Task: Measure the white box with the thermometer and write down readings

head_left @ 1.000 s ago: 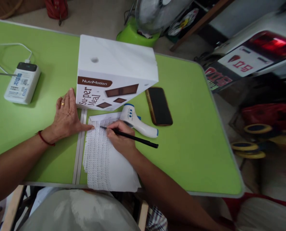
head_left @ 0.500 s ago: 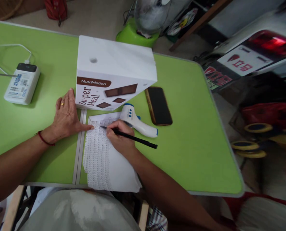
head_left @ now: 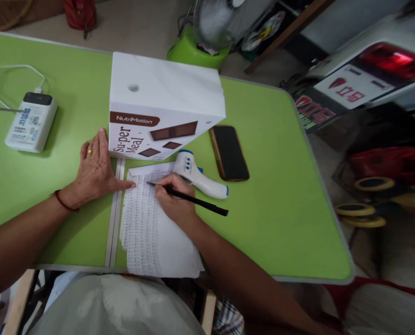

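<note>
The right hand (head_left: pixel 175 195) grips a black pen (head_left: pixel 200 202), its tip at the paper sheets (head_left: pixel 140 232) covered in rows of writing. The left hand (head_left: pixel 96 170) lies spread on the green table (head_left: pixel 280 223), thumb at the sheets' edge. Nearby are a NutriMotion box (head_left: pixel 168 97), an infrared thermometer (head_left: pixel 191 172) and a smartphone (head_left: pixel 229 152).

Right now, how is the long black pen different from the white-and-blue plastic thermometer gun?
The pen is thin, straight and black; the thermometer gun is thicker, bent and mostly white. The person's right hand holds the pen, while the thermometer gun lies unheld. Both are near the white, marked paper.
</note>
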A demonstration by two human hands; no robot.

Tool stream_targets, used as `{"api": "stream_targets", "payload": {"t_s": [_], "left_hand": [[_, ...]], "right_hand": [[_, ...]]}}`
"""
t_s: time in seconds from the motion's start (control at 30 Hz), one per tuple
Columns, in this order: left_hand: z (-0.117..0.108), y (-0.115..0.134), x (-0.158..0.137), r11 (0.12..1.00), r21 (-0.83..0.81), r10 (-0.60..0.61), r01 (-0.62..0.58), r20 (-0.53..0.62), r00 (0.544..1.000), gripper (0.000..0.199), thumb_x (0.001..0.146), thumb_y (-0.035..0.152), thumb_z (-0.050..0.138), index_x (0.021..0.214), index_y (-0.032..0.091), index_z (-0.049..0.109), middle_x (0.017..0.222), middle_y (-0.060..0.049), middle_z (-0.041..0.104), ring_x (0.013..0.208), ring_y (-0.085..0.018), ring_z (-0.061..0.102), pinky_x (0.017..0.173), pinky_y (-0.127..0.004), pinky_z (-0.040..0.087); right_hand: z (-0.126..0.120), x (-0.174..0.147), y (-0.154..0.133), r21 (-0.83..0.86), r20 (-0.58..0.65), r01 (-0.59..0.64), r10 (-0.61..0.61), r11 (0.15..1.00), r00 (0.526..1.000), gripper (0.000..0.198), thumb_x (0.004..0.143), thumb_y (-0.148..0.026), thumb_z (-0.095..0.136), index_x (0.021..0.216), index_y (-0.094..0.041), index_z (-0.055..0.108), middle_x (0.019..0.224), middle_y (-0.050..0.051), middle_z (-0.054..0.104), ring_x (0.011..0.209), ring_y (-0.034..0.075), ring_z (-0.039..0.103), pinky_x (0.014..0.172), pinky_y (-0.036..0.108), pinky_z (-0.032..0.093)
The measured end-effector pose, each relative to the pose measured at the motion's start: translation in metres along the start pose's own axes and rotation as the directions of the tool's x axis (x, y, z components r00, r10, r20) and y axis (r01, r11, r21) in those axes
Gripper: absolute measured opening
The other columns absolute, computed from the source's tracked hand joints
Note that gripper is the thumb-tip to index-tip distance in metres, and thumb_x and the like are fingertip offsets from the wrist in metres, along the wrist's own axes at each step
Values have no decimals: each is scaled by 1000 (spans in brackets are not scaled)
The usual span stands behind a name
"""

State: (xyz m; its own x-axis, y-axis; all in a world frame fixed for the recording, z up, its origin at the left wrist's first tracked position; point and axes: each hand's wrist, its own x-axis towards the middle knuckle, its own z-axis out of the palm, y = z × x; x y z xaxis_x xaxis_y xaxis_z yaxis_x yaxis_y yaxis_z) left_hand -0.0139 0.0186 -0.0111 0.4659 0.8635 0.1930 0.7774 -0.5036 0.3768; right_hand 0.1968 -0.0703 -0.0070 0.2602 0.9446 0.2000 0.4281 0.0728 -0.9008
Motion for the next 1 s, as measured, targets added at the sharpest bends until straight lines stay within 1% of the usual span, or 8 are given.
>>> {"api": "stream_targets", "payload": {"t_s": [0.1, 0.17, 0.33, 0.4, 0.5, 0.77, 0.87, 1.0], "left_hand": [[0, 0, 0, 1000, -3, -2, 2, 3, 1000, 152, 51, 79, 88, 158, 1, 13, 161, -39, 26, 151, -53, 28, 124, -64, 18], [0, 0, 0, 1000, 1, -1, 1, 4, 1000, 152, 51, 78, 88, 158, 1, 13, 161, -39, 26, 151, -53, 28, 124, -65, 18], [0, 1, 0, 1000, 4, -9, 9, 16, 1000, 154, 52, 79, 87, 158, -2, 12, 160, -40, 26, 152, -53, 28, 125, -64, 16], [0, 1, 0, 1000, 10, -10, 9, 12, 1000, 155, 52, 80, 87, 158, -4, 11, 161, -41, 25, 152, -52, 26, 125, -64, 15], [0, 1, 0, 1000, 5, -13, 13, 20, 1000, 156, 52, 81, 86, 157, -5, 10, 160, -42, 25, 152, -53, 26, 124, -65, 15], [0, 0, 0, 1000, -3, -5, 5, 2, 1000, 152, 51, 78, 88, 158, -1, 15, 160, -39, 27, 151, -52, 29, 124, -64, 18], [1, -1, 0, 1000, -8, -5, 5, 0, 1000, 152, 51, 79, 88, 158, 0, 13, 161, -38, 28, 151, -52, 29, 124, -64, 18], [1, -1, 0, 1000, -9, -5, 5, 1, 1000, 153, 51, 79, 87, 158, 0, 12, 161, -39, 27, 151, -53, 28, 124, -64, 17]], "right_hand": [[0, 0, 1, -7, 7, -9, 9, 1000, 1000, 6, 69, -24, 57, 63, -25, 54, 55, -5, 57, 51, 13, 50, 51, 28, 46], [1, -1, 1, -6, -11, -12, 12, 1000, 1000, 5, 69, -23, 57, 64, -25, 55, 56, -5, 57, 52, 13, 50, 51, 28, 46], [1, -1, 0, 11, -38, 32, -31, 999, 999, 7, 67, -22, 57, 62, -25, 53, 53, -6, 55, 49, 12, 49, 48, 26, 44], [1, -1, 0, 25, -43, 28, -27, 999, 999, 7, 68, -22, 57, 62, -25, 54, 53, -6, 55, 48, 12, 49, 46, 26, 43], [1, -1, 0, 43, -12, 16, -16, 999, 1000, 7, 70, -24, 57, 64, -25, 56, 54, -5, 56, 48, 12, 49, 47, 27, 43], [1, -2, 3, -23, 74, 41, -40, 999, 997, 6, 73, -24, 57, 67, -25, 56, 57, -5, 56, 51, 12, 50, 50, 27, 44], [2, -3, 2, -43, 73, 25, -21, 999, 997, 7, 72, -24, 57, 66, -26, 55, 56, -5, 57, 52, 12, 50, 50, 27, 45], [2, -4, 1, -23, 64, 23, -22, 999, 998, 7, 71, -23, 57, 65, -26, 53, 55, -5, 56, 51, 12, 49, 50, 27, 45]]}}
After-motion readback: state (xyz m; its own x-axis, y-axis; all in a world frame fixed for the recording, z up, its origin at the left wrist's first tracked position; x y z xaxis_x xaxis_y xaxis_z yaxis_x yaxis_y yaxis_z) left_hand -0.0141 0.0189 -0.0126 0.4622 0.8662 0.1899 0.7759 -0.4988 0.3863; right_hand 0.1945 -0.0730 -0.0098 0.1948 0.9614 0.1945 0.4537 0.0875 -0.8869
